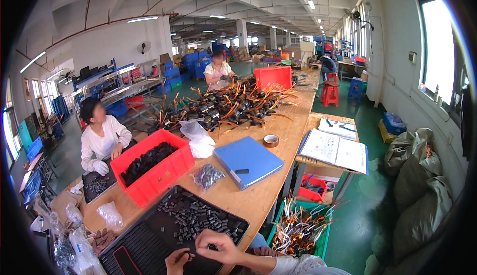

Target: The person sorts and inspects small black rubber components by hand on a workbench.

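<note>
Low in the view, my left hand (pixel 177 262) pinches a small black part (pixel 188 255), perhaps a short tube or ring. Just right of it, my right hand (pixel 221 248) hovers over the tray with its thumb and fingers drawn together; whatever they hold, if anything, cannot be made out. Beneath both hands is a black tray (pixel 171 245) with a ribbed bottom. Many short black tubular pieces (pixel 191 215) lie loose across its far half. A dark phone-like slab with a red edge (pixel 125 262) rests in the tray's near left.
Beyond the tray stand a red bin (pixel 154 179) of black parts, a bag of dark pieces (pixel 208 176), a blue binder (pixel 248 161) and a tape roll (pixel 271 140). Wired black assemblies (pixel 218 108) cover the far table. Co-workers (pixel 104 138) sit left and beyond. A green crate (pixel 300 228) stands right.
</note>
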A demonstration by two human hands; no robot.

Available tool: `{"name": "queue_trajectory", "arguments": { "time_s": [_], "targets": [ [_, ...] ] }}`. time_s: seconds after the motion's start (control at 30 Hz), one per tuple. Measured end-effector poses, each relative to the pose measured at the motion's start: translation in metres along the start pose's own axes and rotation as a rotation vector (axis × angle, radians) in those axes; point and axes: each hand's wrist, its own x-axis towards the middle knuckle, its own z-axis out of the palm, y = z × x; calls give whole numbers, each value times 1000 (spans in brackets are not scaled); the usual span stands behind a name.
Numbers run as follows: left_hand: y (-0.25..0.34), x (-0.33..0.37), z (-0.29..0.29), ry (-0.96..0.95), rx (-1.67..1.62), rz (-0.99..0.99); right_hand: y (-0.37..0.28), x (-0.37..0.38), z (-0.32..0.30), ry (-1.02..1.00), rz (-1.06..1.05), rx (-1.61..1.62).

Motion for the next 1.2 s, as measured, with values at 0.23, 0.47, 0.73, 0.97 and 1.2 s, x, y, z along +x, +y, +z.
{"name": "queue_trajectory", "arguments": {
  "time_s": [0.23,0.47,0.73,0.97,1.2],
  "targets": [
    [-21,1,-13,50,746,337,-136,39,-19,-207,-919,800],
    [-8,8,11,34,779,357,-197,39,-4,-406,-863,787],
    [-18,1,1,64,776,326,-191,53,-6,-511,-947,689],
    [-13,1,7,68,764,349,-195,50,16,-214,-900,856],
    [-15,3,6,64,770,357,-192,61,-4,-322,-889,822]
  ]
}}
